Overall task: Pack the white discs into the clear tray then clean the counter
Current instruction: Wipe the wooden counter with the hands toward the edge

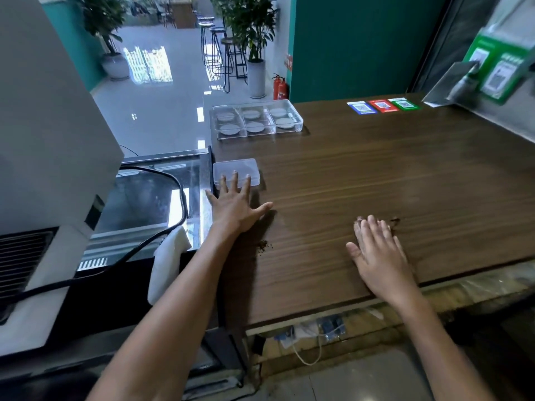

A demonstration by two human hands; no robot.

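A clear tray (298, 118) with several compartments stands at the far left of the brown wooden counter (376, 175); each compartment holds a white disc (251, 114). Nearer, a small clear lidded box (236, 169) lies by the counter's left edge. My left hand (236, 205) lies flat with fingers spread, fingertips on the box's near edge. My right hand (379, 253) rests flat and open on the counter near the front edge. Dark crumbs (264, 245) lie near my left wrist, and more crumbs (394, 220) sit just beyond my right fingertips.
A white cloth (166, 264) hangs over the glass display case (150, 198) left of the counter, beside a black cable. Blue, red and green code cards (382, 105) lie at the counter's back. A green sign stand (492, 70) sits at the far right.
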